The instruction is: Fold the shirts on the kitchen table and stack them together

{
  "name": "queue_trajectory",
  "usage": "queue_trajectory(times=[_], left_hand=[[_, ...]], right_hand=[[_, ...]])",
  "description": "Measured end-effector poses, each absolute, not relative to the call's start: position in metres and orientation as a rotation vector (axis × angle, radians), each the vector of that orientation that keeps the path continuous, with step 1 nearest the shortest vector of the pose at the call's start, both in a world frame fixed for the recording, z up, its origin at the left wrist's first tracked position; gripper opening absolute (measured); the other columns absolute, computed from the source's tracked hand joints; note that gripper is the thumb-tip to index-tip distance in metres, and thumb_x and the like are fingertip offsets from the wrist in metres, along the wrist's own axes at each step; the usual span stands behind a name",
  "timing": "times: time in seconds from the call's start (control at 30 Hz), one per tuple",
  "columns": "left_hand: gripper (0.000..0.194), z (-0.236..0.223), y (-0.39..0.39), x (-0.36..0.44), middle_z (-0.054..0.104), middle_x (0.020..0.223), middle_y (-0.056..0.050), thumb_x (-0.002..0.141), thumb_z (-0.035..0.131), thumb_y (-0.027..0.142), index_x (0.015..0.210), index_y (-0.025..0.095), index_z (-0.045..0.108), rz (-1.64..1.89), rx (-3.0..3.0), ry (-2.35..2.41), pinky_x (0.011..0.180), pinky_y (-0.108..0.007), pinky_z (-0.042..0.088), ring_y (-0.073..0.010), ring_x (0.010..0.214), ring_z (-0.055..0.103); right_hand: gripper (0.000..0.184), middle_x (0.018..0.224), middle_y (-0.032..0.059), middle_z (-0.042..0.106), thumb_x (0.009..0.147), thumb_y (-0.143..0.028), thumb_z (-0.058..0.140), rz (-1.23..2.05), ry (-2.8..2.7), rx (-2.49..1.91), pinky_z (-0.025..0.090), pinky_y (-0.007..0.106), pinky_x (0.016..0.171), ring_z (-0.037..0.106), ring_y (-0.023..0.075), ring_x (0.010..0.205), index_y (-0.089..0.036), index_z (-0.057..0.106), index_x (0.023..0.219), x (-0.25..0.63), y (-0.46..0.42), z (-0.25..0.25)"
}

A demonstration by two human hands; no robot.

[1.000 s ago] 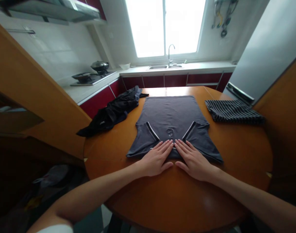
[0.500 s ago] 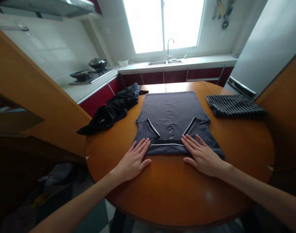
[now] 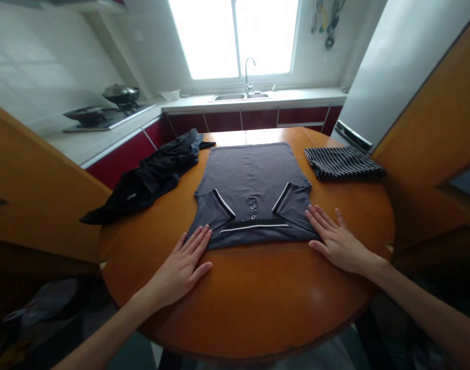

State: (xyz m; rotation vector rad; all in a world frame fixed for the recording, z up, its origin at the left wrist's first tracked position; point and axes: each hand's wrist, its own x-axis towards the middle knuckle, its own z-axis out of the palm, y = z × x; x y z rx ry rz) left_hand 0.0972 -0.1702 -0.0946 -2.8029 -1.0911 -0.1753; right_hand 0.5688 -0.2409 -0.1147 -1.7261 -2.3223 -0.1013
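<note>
A grey polo shirt [image 3: 250,169] lies spread on the round wooden table [image 3: 266,293], its collar edge towards me. Both short sleeves, trimmed in black and white, are turned inward over the front, beside the buttoned placket. My left hand [image 3: 183,270] rests flat with fingers stretched, its fingertips on the shirt's near left corner. On the near right corner lie the fingertips of my right hand [image 3: 337,241], palm down and fingers spread. Neither hand grips the cloth.
Dark crumpled clothing [image 3: 150,174] lies along the table's left side, hanging past its edge. A folded black-and-white striped cloth [image 3: 343,163] sits at the right. Beyond are a counter with a sink [image 3: 231,97], a stove with a pan [image 3: 121,94], and a fridge [image 3: 404,67].
My hands have moved apart, from beside the collar out to the shirt's near corners. The view has turned slightly to the right. The shirt keeps its shape.
</note>
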Motion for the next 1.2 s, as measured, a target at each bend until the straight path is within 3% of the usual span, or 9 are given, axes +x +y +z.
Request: queue_trajectory(times=[0.17, 0.4, 0.6, 0.87, 1.2], left_hand=[[0.078, -0.075, -0.169, 0.115, 0.023, 0.166, -0.014, 0.104, 0.04, 0.049, 0.163, 0.018, 0.001, -0.298, -2.755, -1.03, 0.123, -0.053, 0.019, -0.0294, 0.153, 0.024], [0.072, -0.061, -0.148, 0.183, 0.02, 0.167, -0.01, 0.105, 0.041, 0.046, 0.163, 0.021, 0.007, -0.237, -2.993, -0.783, 0.125, -0.047, 0.019, -0.0257, 0.154, 0.017], [0.074, -0.082, -0.137, 0.193, 0.019, 0.167, -0.009, 0.103, 0.043, 0.049, 0.163, 0.024, 0.006, -0.157, -3.136, -0.754, 0.125, -0.048, 0.017, -0.0254, 0.155, 0.016], [0.07, -0.081, -0.139, 0.193, 0.021, 0.167, -0.008, 0.104, 0.043, 0.047, 0.163, 0.024, 0.012, -0.193, -3.175, -0.811, 0.125, -0.047, 0.017, -0.0237, 0.154, 0.018], [0.056, -0.071, -0.132, 0.194, 0.034, 0.162, -0.01, 0.105, 0.045, 0.034, 0.158, 0.02, 0.032, -0.22, -3.117, -0.64, 0.124, -0.045, 0.029, -0.0242, 0.151, 0.029]], right_hand=[[0.063, 0.168, 0.0103, 0.019, 0.107, -0.044, 0.02, -0.062, -1.955, -1.711, 0.012, 0.062, 0.121, 0.012, 0.0259, 0.155, -0.024, -0.002, 0.163, 0.578, -0.233, -0.092], [0.069, 0.167, 0.0097, 0.019, 0.105, -0.04, 0.037, -0.03, -2.322, -1.393, 0.011, 0.053, 0.125, 0.011, 0.0235, 0.155, -0.022, 0.006, 0.163, 0.506, -0.217, -0.07], [0.075, 0.165, 0.0113, 0.024, 0.101, -0.046, 0.048, 0.154, -2.522, -1.349, 0.022, 0.054, 0.123, 0.021, 0.0264, 0.153, -0.021, 0.014, 0.163, 0.485, -0.211, -0.092], [0.064, 0.164, 0.0105, 0.029, 0.103, -0.04, 0.043, 0.195, -2.484, -1.381, 0.024, 0.054, 0.123, 0.022, 0.0255, 0.153, -0.02, 0.024, 0.161, 0.486, -0.208, -0.094], [0.05, 0.152, 0.0126, 0.05, 0.1, -0.025, 0.049, -0.052, -2.501, -1.263, 0.032, 0.055, 0.119, 0.041, 0.0272, 0.145, -0.02, 0.047, 0.15, 0.488, -0.202, -0.09]])
